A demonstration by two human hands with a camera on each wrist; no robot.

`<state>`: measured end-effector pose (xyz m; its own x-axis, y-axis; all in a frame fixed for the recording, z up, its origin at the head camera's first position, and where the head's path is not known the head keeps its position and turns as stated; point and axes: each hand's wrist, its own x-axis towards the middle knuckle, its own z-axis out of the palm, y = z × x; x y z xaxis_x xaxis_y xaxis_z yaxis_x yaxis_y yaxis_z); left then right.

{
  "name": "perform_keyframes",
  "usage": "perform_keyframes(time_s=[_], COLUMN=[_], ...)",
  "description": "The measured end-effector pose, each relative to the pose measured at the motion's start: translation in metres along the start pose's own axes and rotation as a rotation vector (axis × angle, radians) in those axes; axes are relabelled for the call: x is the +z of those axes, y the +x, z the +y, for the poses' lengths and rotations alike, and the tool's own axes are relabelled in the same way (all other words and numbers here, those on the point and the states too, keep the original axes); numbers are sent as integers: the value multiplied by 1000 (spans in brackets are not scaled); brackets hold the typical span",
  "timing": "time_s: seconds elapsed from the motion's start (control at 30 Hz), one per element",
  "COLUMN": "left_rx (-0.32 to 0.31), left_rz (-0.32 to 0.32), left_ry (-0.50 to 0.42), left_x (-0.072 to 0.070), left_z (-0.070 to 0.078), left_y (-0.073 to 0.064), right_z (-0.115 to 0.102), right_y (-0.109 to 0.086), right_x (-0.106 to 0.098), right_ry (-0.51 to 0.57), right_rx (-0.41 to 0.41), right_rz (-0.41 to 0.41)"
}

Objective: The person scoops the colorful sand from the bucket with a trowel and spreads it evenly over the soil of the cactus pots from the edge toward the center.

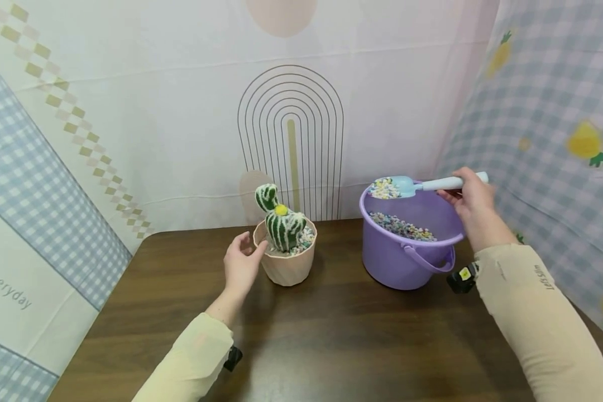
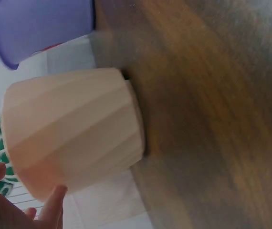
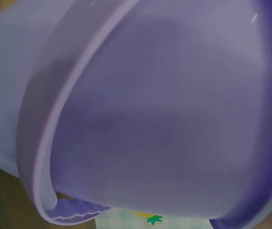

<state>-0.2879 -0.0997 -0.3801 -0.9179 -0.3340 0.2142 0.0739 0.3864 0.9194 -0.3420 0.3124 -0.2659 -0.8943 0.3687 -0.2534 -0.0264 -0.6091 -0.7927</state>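
Observation:
My right hand (image 1: 472, 198) grips the handle of a light blue scoop (image 1: 407, 186), held level over the rim of a purple bucket (image 1: 397, 262). Small multicoloured pebbles (image 1: 384, 188) fill the scoop's blade. More pebbles (image 1: 402, 226) lie inside the bucket. At the left side of a pale pink pot (image 1: 288, 271) is my left hand (image 1: 242, 262), its fingers loosely bent by the rim. A green and white knitted cactus (image 1: 283, 226) with a yellow flower stands in the pot, with pebbles beside it. The left wrist view shows the pot's ribbed wall (image 2: 74, 129) close to my fingertips.
Everything stands on a dark brown wooden table (image 1: 331, 346). A printed white cloth (image 1: 181, 139) hangs behind it, and a checked cloth (image 1: 548, 139) with pineapples hangs on the right. The bucket's handle (image 1: 429, 265) hangs down at its front.

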Motion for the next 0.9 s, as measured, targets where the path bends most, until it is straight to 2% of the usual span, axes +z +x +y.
perform_keyframes(time_s=[0.1,0.23,0.3,0.37,0.47,0.53,0.67,0.8,0.9], left_rx=[-35,-98,-129,-142,-143,-144,-133,-117,-109], left_rz=[-51,-121,-135,-101,-8,24,-14,-70,-34], left_ry=[-15,-139,-205,-224,-189,-162,-153,-172,-160], left_x=[5,7,8,11,14,16,18,17,15], left_z=[-3,-5,-7,-8,-9,-9,-9,-11,-14], left_y=[5,16,21,24,21,17,12,19,28], right_z=[0,-1,-1,-1,1,2,4,5,8], right_y=[1,2,3,3,3,3,2,-1,-5], right_x=[-1,-2,-3,-3,-2,-2,1,5,9], right_ry=[5,5,7,8,12,17,30,17,1], right_rx=[3,5,9,15,32,37,35,34,29], right_rz=[-10,-19,-24,-25,-33,-40,-63,-86,-104])
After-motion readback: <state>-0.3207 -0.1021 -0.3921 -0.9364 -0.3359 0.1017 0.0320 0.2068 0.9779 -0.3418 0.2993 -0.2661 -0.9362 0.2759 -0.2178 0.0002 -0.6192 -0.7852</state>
